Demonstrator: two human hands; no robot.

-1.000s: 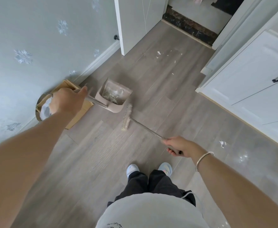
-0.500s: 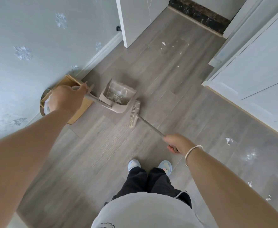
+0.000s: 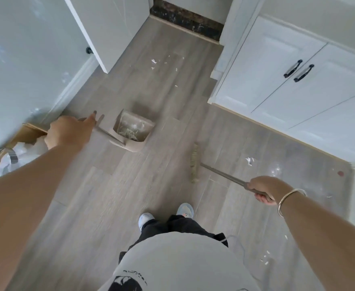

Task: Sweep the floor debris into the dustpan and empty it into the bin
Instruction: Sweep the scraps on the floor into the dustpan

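Both hands are busy: my left hand [image 3: 68,133] is closed on the long handle of the dustpan [image 3: 133,131], my right hand [image 3: 263,189] grips the stick of the broom [image 3: 194,162]. The dustpan stands on the floor with some debris inside; the bin [image 3: 6,160] is just beside my left arm, by the wall. White scraps [image 3: 249,161] lie near the cabinet and more further ahead. I think it is best to keep the pan flat and steady, and sweep with short strokes toward its mouth.
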